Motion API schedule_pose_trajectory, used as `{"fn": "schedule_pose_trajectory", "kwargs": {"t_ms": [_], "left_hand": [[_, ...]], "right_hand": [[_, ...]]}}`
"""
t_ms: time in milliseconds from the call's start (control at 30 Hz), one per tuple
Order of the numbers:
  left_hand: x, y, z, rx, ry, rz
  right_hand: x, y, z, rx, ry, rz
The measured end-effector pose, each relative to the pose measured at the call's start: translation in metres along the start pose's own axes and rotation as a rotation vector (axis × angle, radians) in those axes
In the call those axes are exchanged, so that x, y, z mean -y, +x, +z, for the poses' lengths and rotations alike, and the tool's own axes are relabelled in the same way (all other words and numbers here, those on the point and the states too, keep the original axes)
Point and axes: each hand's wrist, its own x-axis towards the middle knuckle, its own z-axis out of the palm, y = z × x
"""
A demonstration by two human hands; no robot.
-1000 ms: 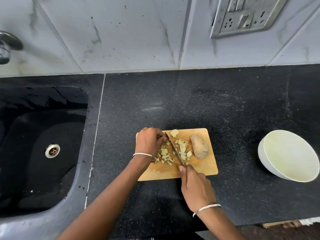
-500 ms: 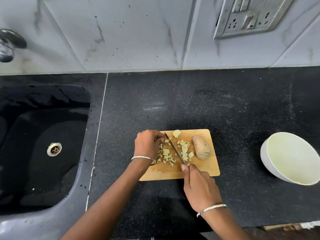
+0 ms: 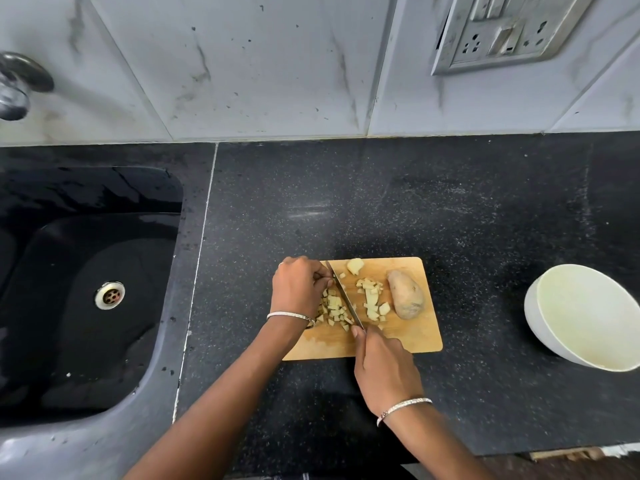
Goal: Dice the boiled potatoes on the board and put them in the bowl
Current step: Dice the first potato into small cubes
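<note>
A wooden cutting board [image 3: 408, 337] lies on the black counter. My right hand [image 3: 384, 372] grips a knife [image 3: 346, 299] by its handle, forefinger along the spine, blade slanting across the board. My left hand [image 3: 298, 285] sits at the board's left end, its curled fingers against the blade, holding potato pieces that it mostly hides. Diced potato [image 3: 334, 308] lies left of the blade, and more cubes [image 3: 372, 299] lie right of it. A larger chunk [image 3: 355, 266] sits at the far edge. A whole potato [image 3: 405, 294] lies on the board's right side. The white bowl [image 3: 533, 306] stands tilted to the right.
A black sink [image 3: 86, 341] with a metal drain [image 3: 110, 295] fills the left side, with a tap [image 3: 17, 84] above it. Behind the counter the tiled wall carries a socket plate [image 3: 502, 29]. The counter's front edge runs just below my wrists.
The knife blade has shifted slightly left toward my left hand's fingers while chopping. The diced pile left of the blade has spread a little. The whole potato and bowl are unmoved.
</note>
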Motion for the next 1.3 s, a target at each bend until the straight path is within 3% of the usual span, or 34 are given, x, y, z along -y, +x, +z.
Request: {"fn": "schedule_pose_trajectory", "kwargs": {"t_ms": [467,733,1000,1300], "left_hand": [[-0.001,-0.001,-0.002,0.003,0.064,0.026],[0.000,-0.002,-0.007,0.008,0.057,0.042],[-0.002,0.012,-0.011,0.025,-0.025,0.066],[-0.032,0.039,0.003,0.234,0.100,0.208]], "right_hand": [[-0.027,-0.035,-0.021,0.017,-0.113,0.002],[-0.025,-0.007,-0.020,-0.081,-0.133,0.001],[-0.028,-0.030,-0.013,-0.015,-0.117,-0.051],[-0.040,-0.043,-0.028,-0.026,-0.061,0.051]]}}
